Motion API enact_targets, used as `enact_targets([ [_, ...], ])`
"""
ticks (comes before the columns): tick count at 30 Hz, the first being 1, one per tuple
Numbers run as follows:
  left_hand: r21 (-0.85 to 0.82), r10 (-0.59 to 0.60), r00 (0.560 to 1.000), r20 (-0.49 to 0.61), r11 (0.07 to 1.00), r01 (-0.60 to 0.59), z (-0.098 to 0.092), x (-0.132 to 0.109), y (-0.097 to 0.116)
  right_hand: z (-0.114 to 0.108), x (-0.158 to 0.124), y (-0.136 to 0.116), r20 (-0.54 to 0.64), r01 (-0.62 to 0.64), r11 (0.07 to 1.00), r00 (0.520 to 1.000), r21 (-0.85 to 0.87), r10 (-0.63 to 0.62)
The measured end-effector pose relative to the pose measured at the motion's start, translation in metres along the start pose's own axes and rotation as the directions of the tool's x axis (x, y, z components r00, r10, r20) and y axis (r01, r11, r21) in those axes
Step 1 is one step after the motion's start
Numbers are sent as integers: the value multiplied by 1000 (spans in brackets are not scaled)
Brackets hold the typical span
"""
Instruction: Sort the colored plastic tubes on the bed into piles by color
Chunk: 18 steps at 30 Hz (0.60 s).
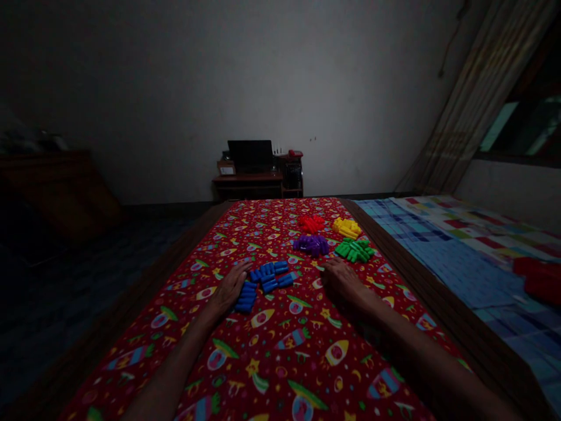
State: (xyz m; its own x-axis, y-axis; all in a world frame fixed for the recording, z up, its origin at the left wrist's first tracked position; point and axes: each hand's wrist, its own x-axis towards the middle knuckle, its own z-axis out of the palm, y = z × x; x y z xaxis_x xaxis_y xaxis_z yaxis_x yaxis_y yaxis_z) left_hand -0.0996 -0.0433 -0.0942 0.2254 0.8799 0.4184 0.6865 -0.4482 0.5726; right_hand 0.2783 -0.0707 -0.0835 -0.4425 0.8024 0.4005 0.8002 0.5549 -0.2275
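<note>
Small blue tube-like plastic pieces (268,276) lie in a loose group, with several more in a row (246,297) nearer to me. My left hand (231,285) rests on the red patterned cloth (280,351) along the left side of that row, fingers stretched forward, touching or nearly touching it. My right hand (344,279) is on the cloth to the right of the blue group, its fingers curled under; what they hold, if anything, is hidden. Just beyond it are a purple pile (311,245) and a green pile (354,250) of similar pieces.
A red pile (311,223) and a yellow pile (347,227) sit farther back on the cloth. Right of this surface is a bed with blue checked bedding (438,257). A desk (248,178) with a dark monitor (250,155) stands against the far wall.
</note>
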Motion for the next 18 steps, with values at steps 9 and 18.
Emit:
enact_targets([
  [9,-13,-13,1000,-6,1000,13,-3,1,2,0,18,-25,-5,191,981,982,20,-191],
  [18,-57,-44,999,-6,997,43,-2,-1,-2,44,32,-100,79,321,943,941,92,-328],
])
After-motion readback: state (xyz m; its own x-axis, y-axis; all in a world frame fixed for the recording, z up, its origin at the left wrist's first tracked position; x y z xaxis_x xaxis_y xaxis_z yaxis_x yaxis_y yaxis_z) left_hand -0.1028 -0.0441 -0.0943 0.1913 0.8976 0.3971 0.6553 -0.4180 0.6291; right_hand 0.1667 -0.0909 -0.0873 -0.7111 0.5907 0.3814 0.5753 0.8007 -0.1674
